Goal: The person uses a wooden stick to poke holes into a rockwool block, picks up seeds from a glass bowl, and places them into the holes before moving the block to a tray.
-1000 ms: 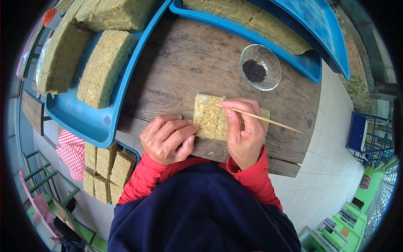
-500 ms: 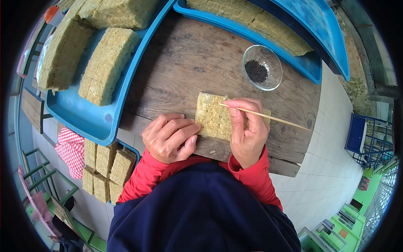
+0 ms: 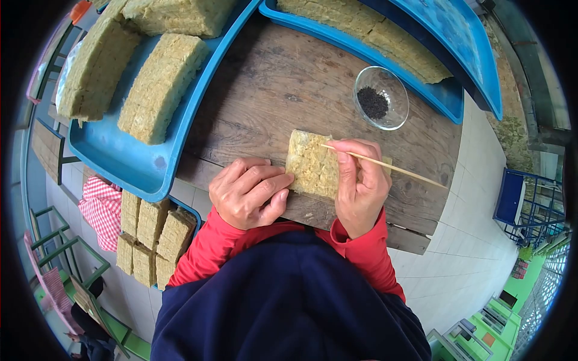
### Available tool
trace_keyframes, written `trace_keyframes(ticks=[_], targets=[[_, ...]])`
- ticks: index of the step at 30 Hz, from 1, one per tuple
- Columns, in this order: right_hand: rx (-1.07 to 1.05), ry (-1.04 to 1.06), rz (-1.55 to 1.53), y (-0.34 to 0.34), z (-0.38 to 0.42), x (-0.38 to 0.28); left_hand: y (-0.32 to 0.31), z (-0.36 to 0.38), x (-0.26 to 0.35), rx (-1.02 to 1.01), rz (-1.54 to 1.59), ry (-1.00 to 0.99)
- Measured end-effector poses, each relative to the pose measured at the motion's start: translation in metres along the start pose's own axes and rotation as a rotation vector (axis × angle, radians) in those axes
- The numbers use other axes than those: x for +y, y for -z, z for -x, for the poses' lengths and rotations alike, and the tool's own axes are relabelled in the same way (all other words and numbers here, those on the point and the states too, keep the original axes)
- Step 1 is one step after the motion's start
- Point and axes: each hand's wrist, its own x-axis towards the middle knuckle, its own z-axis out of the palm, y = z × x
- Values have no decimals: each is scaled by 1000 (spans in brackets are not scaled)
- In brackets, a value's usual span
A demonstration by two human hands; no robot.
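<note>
A yellowish rockwool slab (image 3: 310,159) with a rough, pitted top lies on the wooden table in front of me. Against its left edge, my left hand (image 3: 250,191) presses with curled fingers. My right hand (image 3: 363,183) pinches a thin wooden skewer (image 3: 403,169) between thumb and fingers over the slab. The skewer's left tip is close over the slab's upper part, while its long end points right. My right hand hides much of the slab's right side. Beyond the slab stands a glass bowl (image 3: 398,114) of tiny black seeds (image 3: 372,103).
To the left, a blue tray (image 3: 129,174) holds large rockwool blocks (image 3: 159,90). More blue trays (image 3: 453,103) lie at the table's back right, one with rockwool inside. Below the left tray are cut rockwool blocks (image 3: 150,225) and a red checked cloth (image 3: 100,213).
The view has shifted a little, so the slab, bowl and hands appear slightly further right. My hands keep nearly the same hold, with the skewer tip still over the slab.
</note>
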Motion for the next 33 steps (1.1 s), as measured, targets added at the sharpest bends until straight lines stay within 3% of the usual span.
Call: trace_keyframes(ticks=[33], targets=[[-67, 54, 148, 0, -5, -4, -1, -1, -1, 26, -5, -5]])
